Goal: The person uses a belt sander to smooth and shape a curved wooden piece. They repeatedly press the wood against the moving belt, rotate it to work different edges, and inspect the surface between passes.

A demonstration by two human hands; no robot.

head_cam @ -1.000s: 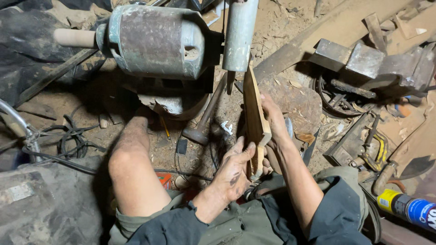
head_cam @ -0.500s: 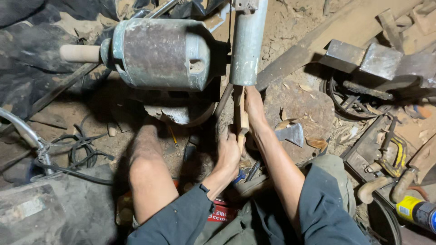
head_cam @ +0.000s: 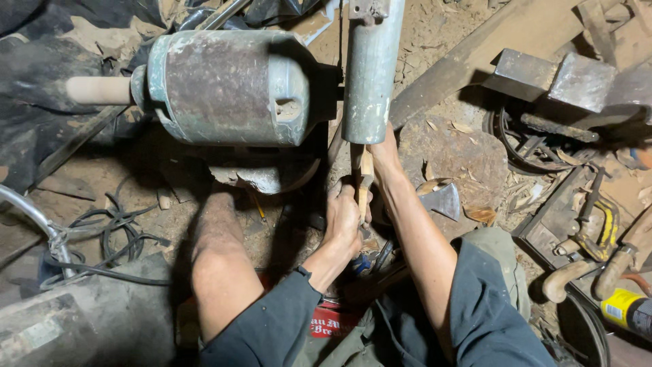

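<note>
The person's left hand [head_cam: 343, 216] is closed around the thin pale wooden piece [head_cam: 364, 183] just below the grey metal cylinder [head_cam: 372, 68], the right hand [head_cam: 384, 151] clasping its upper end, so steady, even two-handed pressure seems wise.

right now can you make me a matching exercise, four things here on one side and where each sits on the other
Things:
1. motor
2. axe head
3. wood strip
4. yellow can

Places:
A. bottom right corner
B. between the left hand and right hand
C. top left, rusty and green
D. on the dirt right of the right forearm

Pairs: 1-C, 2-D, 3-B, 4-A
</note>
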